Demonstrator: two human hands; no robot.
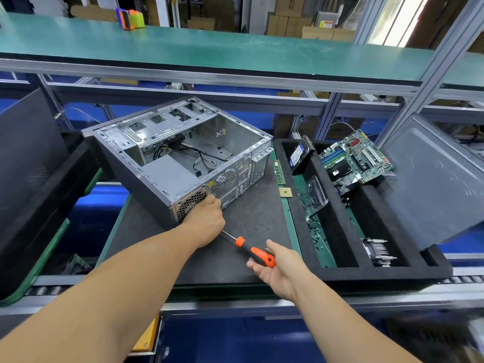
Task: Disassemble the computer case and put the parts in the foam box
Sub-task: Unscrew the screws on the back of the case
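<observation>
The open computer case [167,176] lies on its side on the dark mat [251,216], its rear grille facing me. My left hand [207,221] is pressed against the case's lower rear corner with its fingers curled. The tip of the orange and black screwdriver [255,254] runs in under that hand and is hidden. My right hand [279,264] holds the screwdriver's handle. To the right stands the black foam box [293,213], with a hard drive [301,155], a motherboard [358,158], a clear plastic cover [315,197] and a heatsink [379,251] in it.
A memory stick [279,171] and a processor chip [285,192] lie on the mat between case and box. Loose screws [315,231] sit in the box's left slot. A grey side panel [440,184] leans at the right, a black panel [26,153] at the left.
</observation>
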